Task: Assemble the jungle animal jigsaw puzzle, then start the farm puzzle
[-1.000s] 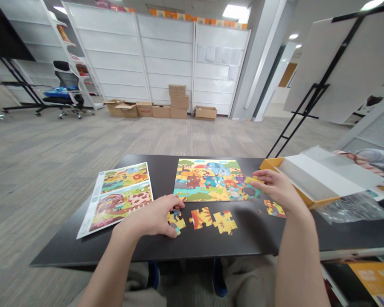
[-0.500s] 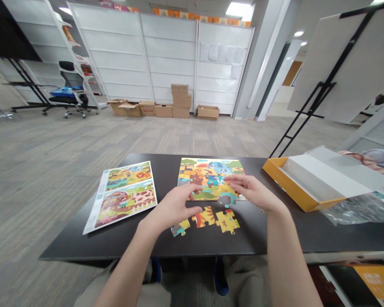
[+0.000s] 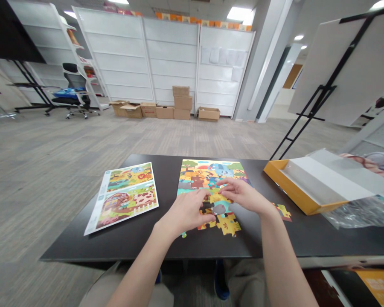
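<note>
A partly joined jigsaw puzzle [image 3: 195,170] with cartoon animals lies mid-table. My right hand [image 3: 245,195] reaches over its right part, fingers bent round a yellow and teal puzzle piece with a grey hippo [image 3: 220,208] at the puzzle's near edge. The fingertips partly cover its upper end. My left hand [image 3: 190,211] hovers at the puzzle's lower left, thumb and fingers apart, with nothing visible between them. Beneath and beside it are loose pieces, among them a yellow piece [image 3: 228,225]; others are partly hidden by the hand.
A printed picture sheet [image 3: 124,196] lies at the left of the black table [image 3: 121,243]. More puzzle pieces [image 3: 283,211] lie right of my right forearm. An open yellow box [image 3: 294,192] and a clear plastic bag [image 3: 355,213] occupy the right side.
The hippo piece and my right hand have shifted left and slightly nearer. My left hand has moved right, covering more of the loose pieces. Pieces right of my right forearm have come into view.
</note>
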`<state>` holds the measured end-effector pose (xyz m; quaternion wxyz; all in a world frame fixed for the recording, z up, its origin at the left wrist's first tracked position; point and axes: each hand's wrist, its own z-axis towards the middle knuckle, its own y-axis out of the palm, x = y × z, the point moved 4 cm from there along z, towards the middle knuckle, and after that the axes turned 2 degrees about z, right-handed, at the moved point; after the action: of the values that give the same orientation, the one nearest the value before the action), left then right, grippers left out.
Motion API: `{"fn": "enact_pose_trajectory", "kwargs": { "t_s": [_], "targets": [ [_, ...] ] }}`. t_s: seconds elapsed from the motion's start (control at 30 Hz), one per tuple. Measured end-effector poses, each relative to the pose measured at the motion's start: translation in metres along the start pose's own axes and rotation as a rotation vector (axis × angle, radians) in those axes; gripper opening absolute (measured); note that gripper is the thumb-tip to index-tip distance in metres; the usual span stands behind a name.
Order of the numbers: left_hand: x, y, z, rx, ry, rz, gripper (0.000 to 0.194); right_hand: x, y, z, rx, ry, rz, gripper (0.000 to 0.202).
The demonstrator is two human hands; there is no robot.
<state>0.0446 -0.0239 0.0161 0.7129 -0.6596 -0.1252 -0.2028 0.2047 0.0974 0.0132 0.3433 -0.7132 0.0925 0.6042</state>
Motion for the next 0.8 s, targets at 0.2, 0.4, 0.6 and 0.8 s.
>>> {"fn": "enact_pose_trajectory", "kwargs": {
  "t_s": [0.2,0.4,0.6,0.8],
  "targets": [
    [0.004,0.002,-0.004,-0.027,0.028,0.001,0.049,-0.005,-0.003,-0.010,-0.098,0.100,0.005,0.028],
    [0.006,0.005,-0.002,-0.036,0.033,-0.039,0.054,-0.008,-0.006,-0.014,-0.092,0.100,0.039,0.036],
    [-0.004,0.005,0.005,0.070,-0.004,0.077,0.069,-0.004,-0.032,0.000,0.122,0.051,0.025,0.040],
    [-0.001,0.007,0.011,0.027,0.007,0.270,0.041,0.023,-0.073,0.045,0.314,0.145,-0.086,0.030]
  ]
}}
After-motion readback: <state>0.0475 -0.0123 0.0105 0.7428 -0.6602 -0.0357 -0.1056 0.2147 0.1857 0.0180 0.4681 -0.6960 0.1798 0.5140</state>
